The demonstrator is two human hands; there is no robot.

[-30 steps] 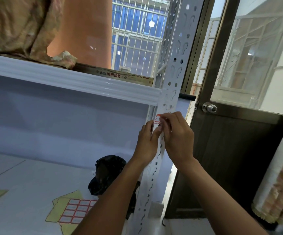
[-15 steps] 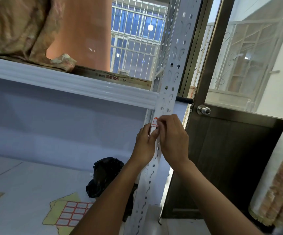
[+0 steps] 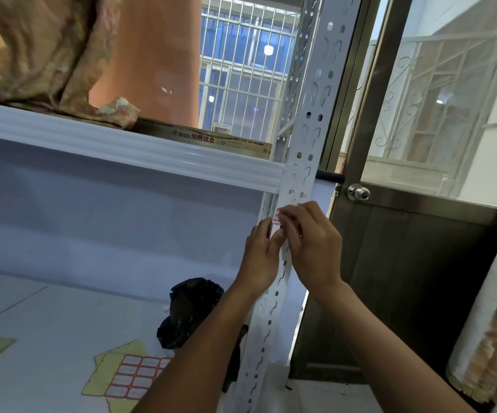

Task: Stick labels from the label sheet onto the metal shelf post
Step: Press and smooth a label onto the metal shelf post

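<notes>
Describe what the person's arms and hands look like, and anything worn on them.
The left forearm and right forearm are bare to the frame's edge; no sleeves show. The left hand and right hand are ungloved, with no watch, bracelet or ring visible.

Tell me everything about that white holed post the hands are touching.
The metal shelf post is a white-painted angle strip, punched along its length with round holes and keyhole slots. It runs upright, slanting in this view, from bottom to top of frame. A white shelf beam meets it from the left. Just below, the left hand grips its edge while the right hand pinches a red-bordered label against its face.
</notes>
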